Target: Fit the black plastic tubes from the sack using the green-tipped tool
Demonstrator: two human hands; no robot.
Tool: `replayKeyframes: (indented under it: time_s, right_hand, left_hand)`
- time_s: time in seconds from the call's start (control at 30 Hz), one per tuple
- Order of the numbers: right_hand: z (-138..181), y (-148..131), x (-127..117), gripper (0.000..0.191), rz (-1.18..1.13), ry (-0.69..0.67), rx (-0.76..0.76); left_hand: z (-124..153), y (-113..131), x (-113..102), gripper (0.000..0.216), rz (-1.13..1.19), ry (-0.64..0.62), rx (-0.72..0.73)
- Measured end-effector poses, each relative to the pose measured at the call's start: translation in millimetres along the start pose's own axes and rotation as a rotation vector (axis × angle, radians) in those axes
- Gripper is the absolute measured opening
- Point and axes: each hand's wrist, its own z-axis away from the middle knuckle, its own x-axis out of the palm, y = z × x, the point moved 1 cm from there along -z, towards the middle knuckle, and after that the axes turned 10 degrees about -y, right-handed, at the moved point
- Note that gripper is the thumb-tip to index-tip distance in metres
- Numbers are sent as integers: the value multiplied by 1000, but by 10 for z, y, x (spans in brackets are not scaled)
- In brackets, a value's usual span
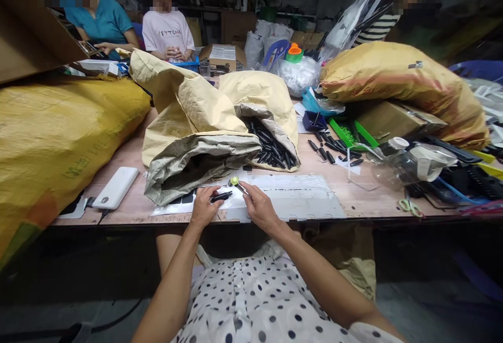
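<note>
Yellow sack (58, 139): bulky, lying at the far left of the table (365, 199).
Power bank (116, 187): white, flat on the table just right of that sack.
Left hand (204, 208): at the near edge, fingers closed around a black piece.
Black piece (220, 196): slim, lying level over the white sheet, pointing right.
Open sack (204, 123): slumped behind both hands, its mouth full of black pieces.
Green-tipped stick (237, 183): thin, tilted, its round head up and to the left.
Right hand (259, 208): pinching the stick's lower end.
White sheet (306, 199): flat under both hands, stretching right.
Scissors (409, 206): near edge, well right.
</note>
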Motion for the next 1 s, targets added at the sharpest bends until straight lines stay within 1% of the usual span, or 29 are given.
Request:
replayKeyframes:
  time_s: [0.17,0.3,0.43,0.5,0.57,0.67,0.73,0.9,1.0]
  right_hand:
    - [131,-122,111,50,-11,-119,1]
    - [117,-202,138,51,-3,-169,4]
    - [90,-245,152,52,46,-210,20]
    - [90,-246,161,52,75,-220,31]
    - [93,-242,164,52,95,-221,33]
    - [86,-247,149,52,113,-219,26]
    - [73,-265,127,51,115,-215,20]
    - [51,-322,96,51,110,-146,-10]
    - [52,-321,118,53,145,-188,-13]
  left_hand:
    - [-3,-15,26,49,61,4,-47]
    - [-8,-35,54,56,98,18,-55]
    - [-2,-22,47,56,99,13,-55]
    - [4,1,43,54,73,19,-38]
    - [9,25,51,46,21,53,-24]
    - [9,41,82,23,-67,113,-39]
    - [1,33,104,12,-96,123,-58]
    - [-28,-2,112,13,-76,85,-80]
    - [-42,1,99,14,-60,83,-111]
